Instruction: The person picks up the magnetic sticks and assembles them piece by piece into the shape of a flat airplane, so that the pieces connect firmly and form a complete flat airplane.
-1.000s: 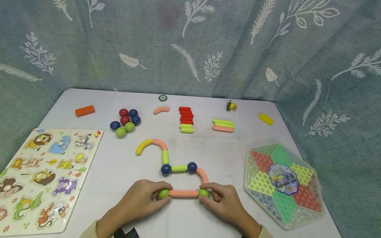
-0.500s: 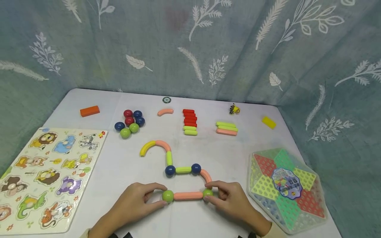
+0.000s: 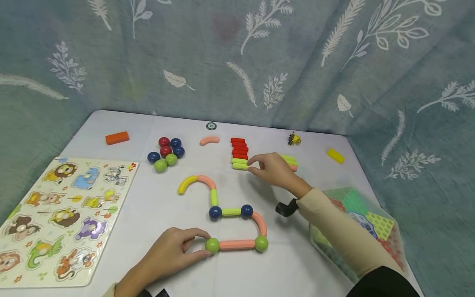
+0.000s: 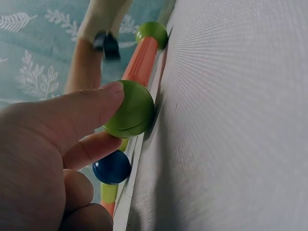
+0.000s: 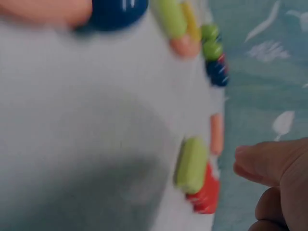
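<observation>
Here, the stick-and-ball chain (image 3: 231, 212) lies before you; your left hand (image 3: 171, 250) pinches, your right hand (image 3: 272, 170), narrowly parted, hangs just beside two short green sticks (image 3: 239, 166); the pinched green ball (image 3: 212, 246) forms the chain's near-left end

White tbl (image 3: 289, 268), toys spread on top. Front ctr: winding chain (image 3: 237, 245) of balls & sticks, yellow curve at far end, green ball (image 3: 212, 246) at near end. Front L: animal puzzle (image 3: 104, 231), flat; orange block (image 3: 117, 138) behind it. Back, L to R: cluster of 7 balls (image 3: 165, 151) (2 red, 3 blue, 2 green); curved pink stick (image 3: 209, 140) w/ round chip (image 3: 211, 126) just behind; row of red sticks (image 3: 240, 149), 2 green sticks (image 3: 239, 166) in front; pink/green bundle (image 3: 289, 158), part hidden; bee toy (image 3: 295, 138); yellow block (image 3: 335, 156). Front R: hex. game box (image 3: 384, 225), part hidden.
</observation>
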`<action>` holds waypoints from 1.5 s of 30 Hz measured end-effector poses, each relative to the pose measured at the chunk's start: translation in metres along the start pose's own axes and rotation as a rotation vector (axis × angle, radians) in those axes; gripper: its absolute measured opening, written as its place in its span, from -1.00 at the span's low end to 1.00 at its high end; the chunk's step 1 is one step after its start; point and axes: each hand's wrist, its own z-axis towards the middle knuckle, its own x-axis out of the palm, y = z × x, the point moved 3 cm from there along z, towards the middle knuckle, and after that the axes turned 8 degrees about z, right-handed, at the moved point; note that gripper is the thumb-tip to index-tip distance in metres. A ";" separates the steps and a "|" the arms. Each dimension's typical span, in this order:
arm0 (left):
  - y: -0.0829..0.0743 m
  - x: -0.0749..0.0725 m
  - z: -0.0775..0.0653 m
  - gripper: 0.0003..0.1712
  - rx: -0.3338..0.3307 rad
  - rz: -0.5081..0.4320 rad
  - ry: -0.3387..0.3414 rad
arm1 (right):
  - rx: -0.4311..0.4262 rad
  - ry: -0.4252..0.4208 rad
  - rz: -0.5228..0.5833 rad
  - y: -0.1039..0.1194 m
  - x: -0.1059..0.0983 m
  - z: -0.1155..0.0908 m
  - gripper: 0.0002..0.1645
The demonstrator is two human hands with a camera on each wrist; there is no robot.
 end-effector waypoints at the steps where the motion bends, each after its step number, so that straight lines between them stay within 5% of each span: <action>1: 0.000 0.001 0.000 -0.70 0.005 0.001 0.000 | 0.026 0.024 -0.016 -0.004 0.003 0.009 -0.76; 9: 0.001 0.001 0.001 -0.71 0.039 -0.004 -0.011 | 0.142 0.134 -0.110 -0.017 0.020 0.038 -0.77; 21: 0.001 -0.002 0.000 -0.70 0.032 0.006 -0.013 | 0.147 0.287 -0.093 -0.008 0.020 0.005 -0.90; 40: 0.002 -0.002 0.001 -0.71 0.029 0.021 -0.026 | 0.039 0.217 -0.128 -0.010 0.034 -0.007 -0.70; 45: 0.001 -0.001 0.000 -0.71 0.024 0.009 -0.022 | -0.062 0.201 -0.121 -0.005 0.030 -0.010 -0.67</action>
